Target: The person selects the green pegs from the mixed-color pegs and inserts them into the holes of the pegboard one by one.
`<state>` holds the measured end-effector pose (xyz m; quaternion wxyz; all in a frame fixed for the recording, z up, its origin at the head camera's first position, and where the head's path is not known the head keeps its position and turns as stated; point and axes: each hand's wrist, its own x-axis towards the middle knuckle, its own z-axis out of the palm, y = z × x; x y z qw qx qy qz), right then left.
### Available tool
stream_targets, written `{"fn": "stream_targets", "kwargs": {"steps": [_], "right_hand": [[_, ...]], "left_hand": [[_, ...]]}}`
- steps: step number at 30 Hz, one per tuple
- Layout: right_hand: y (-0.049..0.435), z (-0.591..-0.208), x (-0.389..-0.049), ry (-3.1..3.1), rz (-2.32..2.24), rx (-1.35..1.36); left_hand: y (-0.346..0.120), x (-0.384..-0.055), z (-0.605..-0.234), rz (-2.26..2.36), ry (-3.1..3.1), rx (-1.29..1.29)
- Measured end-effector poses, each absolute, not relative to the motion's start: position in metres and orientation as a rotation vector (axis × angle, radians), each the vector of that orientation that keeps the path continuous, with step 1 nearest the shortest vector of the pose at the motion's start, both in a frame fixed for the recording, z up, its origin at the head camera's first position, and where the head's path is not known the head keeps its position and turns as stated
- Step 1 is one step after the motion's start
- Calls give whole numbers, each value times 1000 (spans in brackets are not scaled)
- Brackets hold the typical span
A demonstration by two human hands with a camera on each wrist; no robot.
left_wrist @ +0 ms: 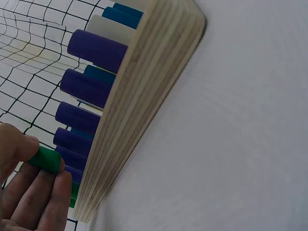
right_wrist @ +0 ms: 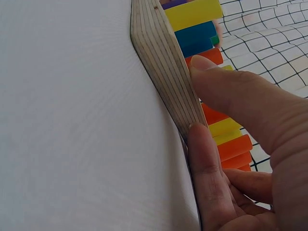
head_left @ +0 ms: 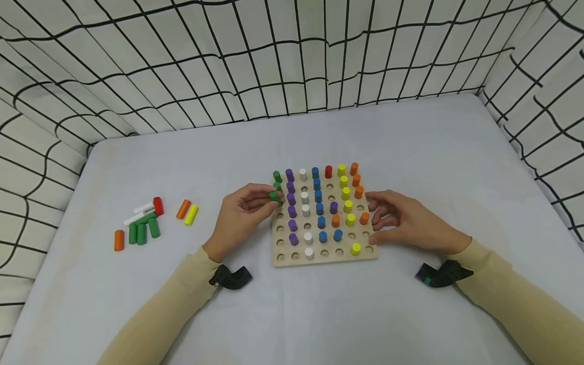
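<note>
A wooden pegboard (head_left: 286,249) with columns of coloured pegs lies on the table. Between thumb and fingers, my left hand (head_left: 245,214) pinches a green peg (head_left: 274,195) over the board's left column. The left wrist view shows this green peg (left_wrist: 45,159) tilted and apart from the wood; fingers hide its lower end. Two green pegs stand behind it in the same column, beside a column of purple pegs (head_left: 291,199). My right hand (head_left: 406,220) holds the board's right edge, its thumb (right_wrist: 207,72) at the upper edge and a finger (right_wrist: 199,144) against the side.
Left of the board lie loose pegs: several green (head_left: 142,234), white (head_left: 135,218), a red one (head_left: 157,206) and an orange one (head_left: 119,240). Another orange peg (head_left: 183,209) and a yellow peg (head_left: 191,215) lie nearer. Black-gridded white walls (head_left: 274,61) stand behind and beside the table.
</note>
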<state>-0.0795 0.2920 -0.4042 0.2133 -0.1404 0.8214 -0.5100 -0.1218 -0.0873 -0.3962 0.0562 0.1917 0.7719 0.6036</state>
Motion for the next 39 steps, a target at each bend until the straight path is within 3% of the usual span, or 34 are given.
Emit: {"fn": "stream_targets", "kwargs": {"steps": [21,39], "right_hand": [[293,-402,-78,2283,-1412,-382],[291,-403,-80,2279,-1409,-385]], "left_hand": [[-87,-123,-406,1840,2321,507],[-88,-123,-411,1841,2373,620]]}}
